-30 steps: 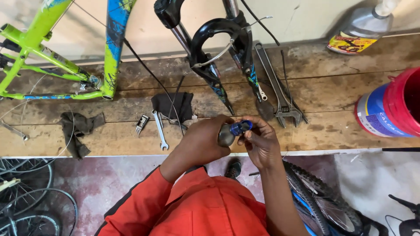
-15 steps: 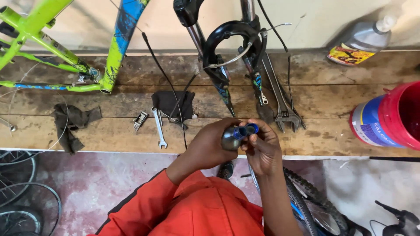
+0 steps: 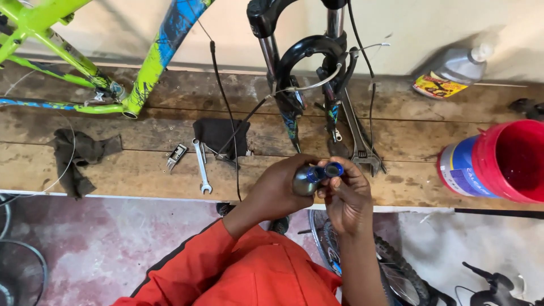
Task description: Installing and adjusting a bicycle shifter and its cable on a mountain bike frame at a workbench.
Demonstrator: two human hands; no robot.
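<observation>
I have my left hand (image 3: 277, 190) wrapped around a small silvery cylinder with a blue end (image 3: 314, 175), held just above the near edge of the wooden bench (image 3: 141, 170). My right hand (image 3: 347, 195) pinches the blue tip with its fingertips (image 3: 334, 182) (thumb side hidden). Far of the hands stands a black suspension fork (image 3: 306, 62); a spanner (image 3: 201, 165) lies to the left, a red bucket (image 3: 507, 161) on the right.

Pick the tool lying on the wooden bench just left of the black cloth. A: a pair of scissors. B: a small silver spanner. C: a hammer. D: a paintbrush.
B: a small silver spanner lies flat on the wooden bench, just left of the black cloth; no hammer, scissors or paintbrush is seen there.
</observation>
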